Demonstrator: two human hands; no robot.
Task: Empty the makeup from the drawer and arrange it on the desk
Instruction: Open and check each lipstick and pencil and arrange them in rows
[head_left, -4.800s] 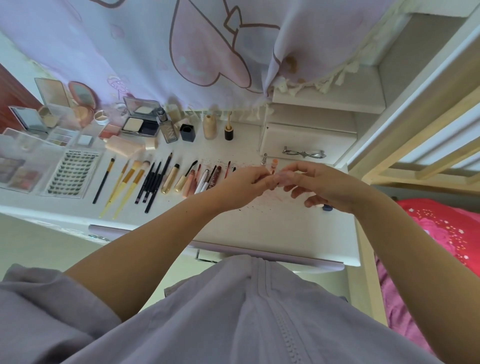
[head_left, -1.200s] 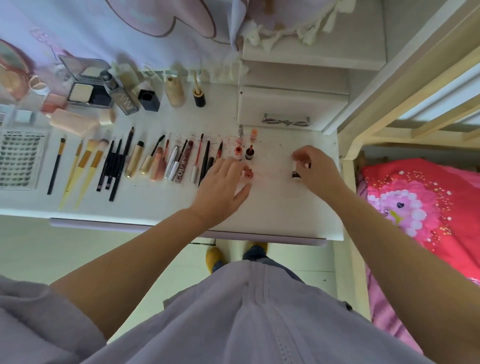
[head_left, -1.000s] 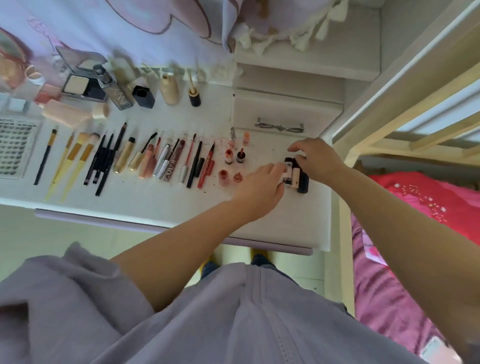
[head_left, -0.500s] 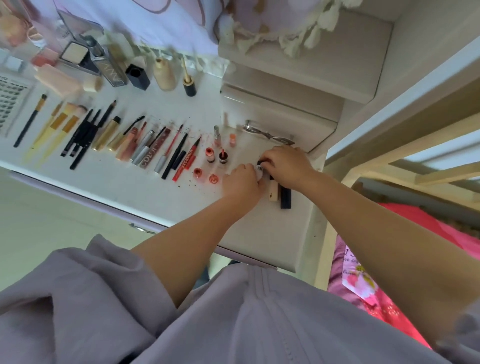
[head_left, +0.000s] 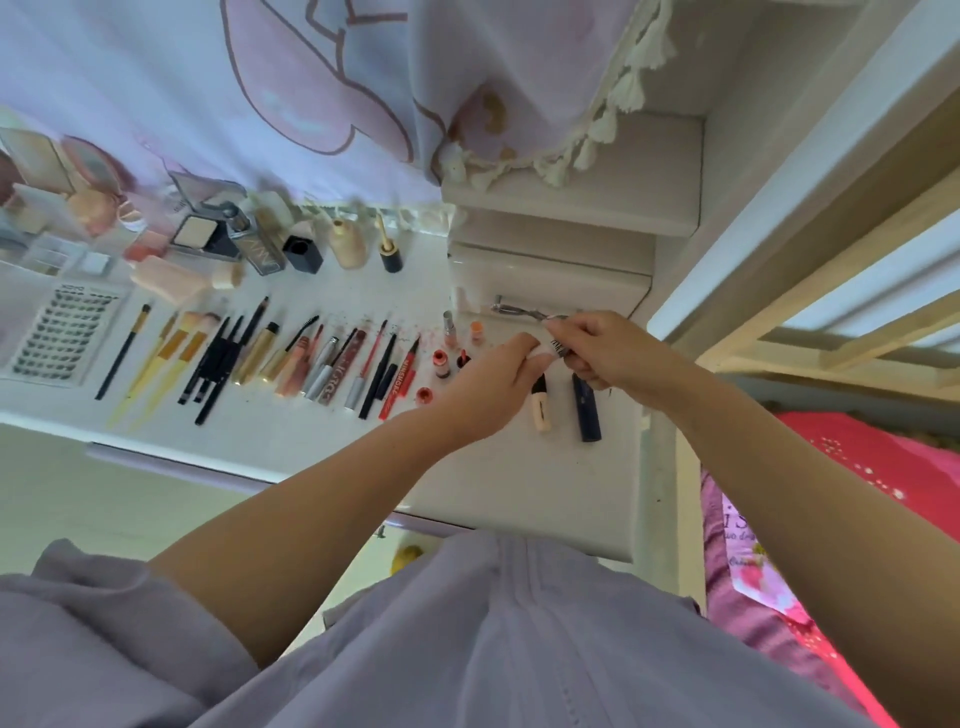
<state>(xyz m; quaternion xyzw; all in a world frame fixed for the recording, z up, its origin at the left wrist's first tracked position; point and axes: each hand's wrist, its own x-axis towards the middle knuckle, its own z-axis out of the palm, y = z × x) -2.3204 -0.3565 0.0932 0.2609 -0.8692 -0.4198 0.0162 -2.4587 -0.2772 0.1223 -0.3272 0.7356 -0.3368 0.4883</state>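
Left hand: the left hand (head_left: 488, 384) is raised just above the white desk (head_left: 519, 483), fingers curled, fingertips pinching one end of a small tube (head_left: 555, 347) with dark lettering
Right hand: the right hand (head_left: 605, 353) meets the left, thumb and fingers curled round the other end of the same tube
Tube: held between both hands, clear of the desk surface; whether it is capped cannot be told
Below the hands: a beige concealer tube (head_left: 540, 408) with a black cap and a dark navy tube (head_left: 586, 410) lie side by side on the desk, near but apart
Left of the left hand: small orange-red lipstick pieces (head_left: 440, 361) stand just beside the knuckles amid red specks; farther left, a row of pencils and lip glosses (head_left: 358, 364), then a row of brushes (head_left: 176, 358)
Far left of the hands: a tray of false lashes (head_left: 57, 338)
Beyond the row, away from the hands: a powder compact (head_left: 200, 234), a beige bottle (head_left: 345, 244) and other pots stand along the back of the desk
Beyond the right hand: a small white drawer (head_left: 550, 283) whose metal handle (head_left: 519, 312) sits just past the fingers
Above: a pale curtain (head_left: 260, 88) with a pink cartoon print hangs over the desk
Right of the right arm: pink and red bedding (head_left: 852, 493)
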